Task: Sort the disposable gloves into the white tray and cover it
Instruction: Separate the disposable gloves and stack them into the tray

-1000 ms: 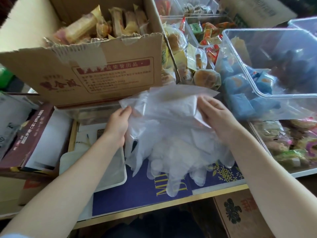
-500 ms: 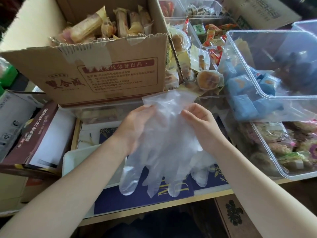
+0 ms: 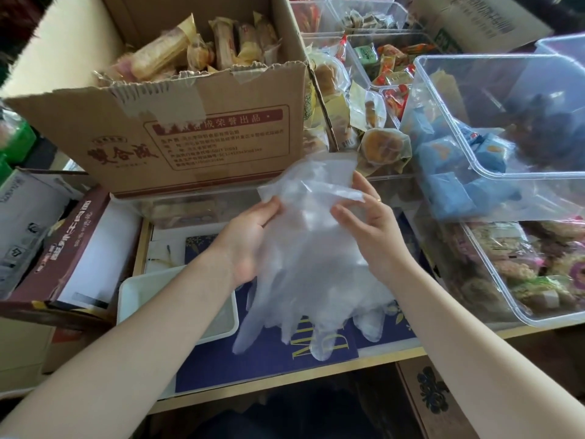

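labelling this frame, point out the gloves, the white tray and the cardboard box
gloves [image 3: 310,264]: head view, middle of the clear bunch
white tray [image 3: 142,285]: head view, far left rim
cardboard box [image 3: 221,134]: head view, printed front flap

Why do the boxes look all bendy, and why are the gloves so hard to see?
Head view: the wide lens bows straight edges, so the cardboard box and clear bins lean outward near the borders. Head view: the gloves are see-through film, so the left hand, right hand and blue mat show faintly through. Head view: soft, even daylight, no hard shadows.
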`<state>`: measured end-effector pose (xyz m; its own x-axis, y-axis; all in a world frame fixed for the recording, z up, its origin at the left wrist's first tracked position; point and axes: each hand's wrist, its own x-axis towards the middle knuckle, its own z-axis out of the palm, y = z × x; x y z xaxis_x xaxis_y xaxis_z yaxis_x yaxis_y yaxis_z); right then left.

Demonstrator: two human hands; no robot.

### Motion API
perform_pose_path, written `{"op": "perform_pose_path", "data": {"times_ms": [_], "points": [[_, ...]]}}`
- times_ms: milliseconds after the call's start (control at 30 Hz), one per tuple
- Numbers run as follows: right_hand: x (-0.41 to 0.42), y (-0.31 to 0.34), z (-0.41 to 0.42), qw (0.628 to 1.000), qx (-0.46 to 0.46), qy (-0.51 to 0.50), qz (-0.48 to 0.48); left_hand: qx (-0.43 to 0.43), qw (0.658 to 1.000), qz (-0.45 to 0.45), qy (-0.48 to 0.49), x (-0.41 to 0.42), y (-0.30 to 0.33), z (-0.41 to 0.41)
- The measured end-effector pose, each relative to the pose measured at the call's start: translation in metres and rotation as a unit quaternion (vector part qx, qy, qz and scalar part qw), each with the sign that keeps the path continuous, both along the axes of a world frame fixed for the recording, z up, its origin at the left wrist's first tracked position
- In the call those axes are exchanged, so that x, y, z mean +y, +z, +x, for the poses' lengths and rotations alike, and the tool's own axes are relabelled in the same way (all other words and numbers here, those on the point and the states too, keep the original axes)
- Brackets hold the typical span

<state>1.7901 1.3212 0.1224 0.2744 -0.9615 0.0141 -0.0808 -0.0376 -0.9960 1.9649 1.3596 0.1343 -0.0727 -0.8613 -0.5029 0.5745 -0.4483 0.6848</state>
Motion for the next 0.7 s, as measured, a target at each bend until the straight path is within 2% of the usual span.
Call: {"op": "perform_pose_path", "data": {"times_ms": [67, 200, 300, 433, 533, 600, 700], "points": [[-0.008, 0.001, -0.001, 0.997, -0.052, 0.010, 0.053, -0.025, 0.999, -0.034, -0.018, 0.002, -0.003, -0.003], [-0.014, 0.004, -0.005, 0.997, 0.009, 0.027, 0.069, -0.062, 0.997, -0.046, -0.027, 0.005, -0.012, -0.004], [-0.013, 0.001, -0.007, 0.994, 0.020, 0.049, 0.093, -0.076, 0.995, -0.050, -0.032, 0.006, -0.018, -0.001], [-0.010, -0.004, 0.001, 0.994, 0.040, -0.035, 0.095, -0.136, 0.988, -0.072, -0.011, 0.010, -0.020, -0.003], [-0.006, -0.008, 0.005, 0.986, 0.078, -0.130, 0.074, -0.235, 0.966, -0.099, 0.034, 0.013, -0.020, -0.006], [-0.004, -0.015, 0.003, 0.977, 0.105, -0.177, 0.055, -0.251, 0.961, -0.102, 0.047, 0.014, -0.030, -0.008], [-0.001, -0.029, -0.003, 0.970, 0.164, -0.174, 0.033, -0.250, 0.967, -0.022, 0.052, 0.004, -0.065, -0.001]]}}
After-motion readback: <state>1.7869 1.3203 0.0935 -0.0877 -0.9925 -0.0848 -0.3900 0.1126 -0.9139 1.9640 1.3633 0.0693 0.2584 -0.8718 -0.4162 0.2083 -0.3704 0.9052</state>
